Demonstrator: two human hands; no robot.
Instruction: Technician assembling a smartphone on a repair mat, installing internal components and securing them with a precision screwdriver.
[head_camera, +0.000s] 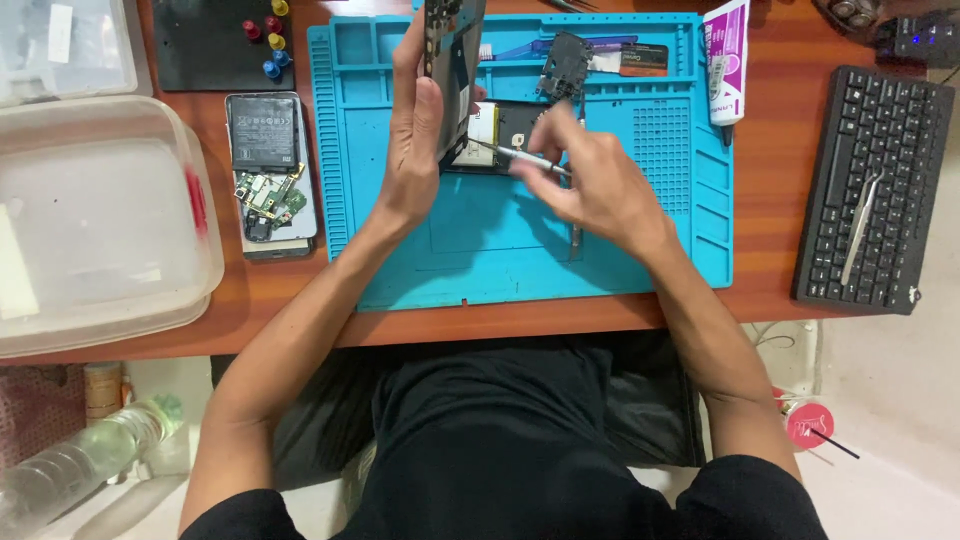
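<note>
Holding the dark opened phone body upright above the blue silicone repair mat, the left hand clasps it while the right hand pinches a slim metal-tipped screwdriver, seemingly mid-disassembly, needing careful tip placement next.

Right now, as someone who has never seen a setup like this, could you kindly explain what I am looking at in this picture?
This is one view from a camera worn on a person's head, looking down at their two bare hands over a wooden desk. The left hand holds an opened phone body upright in its grip. The right hand holds a slim metal tool pointed at it. Beneath lies a blue work mat with small phone parts. Left of it rests another opened phone and a clear plastic box; to the right, a black keyboard with tweezers on it.
</note>
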